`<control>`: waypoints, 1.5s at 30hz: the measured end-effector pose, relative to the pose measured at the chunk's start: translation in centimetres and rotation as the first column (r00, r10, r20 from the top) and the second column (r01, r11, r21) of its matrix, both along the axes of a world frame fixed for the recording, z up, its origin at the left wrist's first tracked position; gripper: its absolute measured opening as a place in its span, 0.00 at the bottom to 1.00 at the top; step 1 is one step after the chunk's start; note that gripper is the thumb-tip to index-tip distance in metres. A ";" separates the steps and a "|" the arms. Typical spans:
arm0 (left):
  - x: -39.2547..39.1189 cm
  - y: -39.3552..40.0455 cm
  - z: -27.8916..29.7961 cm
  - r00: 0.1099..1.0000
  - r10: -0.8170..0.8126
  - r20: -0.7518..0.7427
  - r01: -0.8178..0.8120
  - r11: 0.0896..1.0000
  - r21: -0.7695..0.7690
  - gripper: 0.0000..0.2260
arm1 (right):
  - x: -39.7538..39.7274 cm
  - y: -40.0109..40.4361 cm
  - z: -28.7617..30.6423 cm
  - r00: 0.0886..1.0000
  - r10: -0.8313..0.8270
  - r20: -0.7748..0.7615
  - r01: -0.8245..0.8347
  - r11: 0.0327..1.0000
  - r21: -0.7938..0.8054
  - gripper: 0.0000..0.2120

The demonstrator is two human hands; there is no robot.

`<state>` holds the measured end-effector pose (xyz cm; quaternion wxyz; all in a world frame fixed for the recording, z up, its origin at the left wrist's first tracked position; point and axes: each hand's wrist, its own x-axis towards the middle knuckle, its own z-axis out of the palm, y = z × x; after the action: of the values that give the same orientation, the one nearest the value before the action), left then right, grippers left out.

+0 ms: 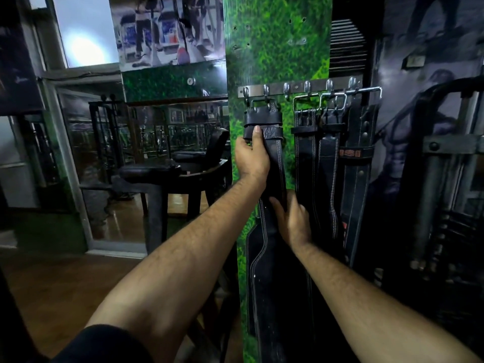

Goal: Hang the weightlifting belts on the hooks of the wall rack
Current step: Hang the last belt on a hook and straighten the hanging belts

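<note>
A metal wall rack (pixel 296 87) with several hooks is fixed to a green grass-patterned pillar. A black leather weightlifting belt (pixel 264 119) hangs by its buckle from the two leftmost hooks. My left hand (pixel 251 155) grips this belt just below the buckle, thumb up on its front. My right hand (pixel 293 221) holds the same belt lower down, where it widens. Three more black belts (pixel 327 158) hang from hooks further right, side by side.
A dark weight machine (pixel 440 205) stands close on the right. To the left are padded benches (pixel 149 171), a glass partition and wooden floor (pixel 52 284). One hook between the held belt and the other belts is bare.
</note>
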<state>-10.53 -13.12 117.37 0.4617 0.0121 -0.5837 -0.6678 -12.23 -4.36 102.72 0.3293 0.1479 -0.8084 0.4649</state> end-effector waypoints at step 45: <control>0.7 -2.2 -4.0 0.994 0.089 0.068 -0.086 0.995 -0.043 0.12 | 0.1 1.0 8.4 0.605 0.774 0.185 -0.552 0.576 -0.603 0.15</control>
<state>-9.79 -15.34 113.35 0.4698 0.0519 -0.6117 -0.6344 -12.11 -3.36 111.14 -0.0374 0.2533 -0.5936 0.7630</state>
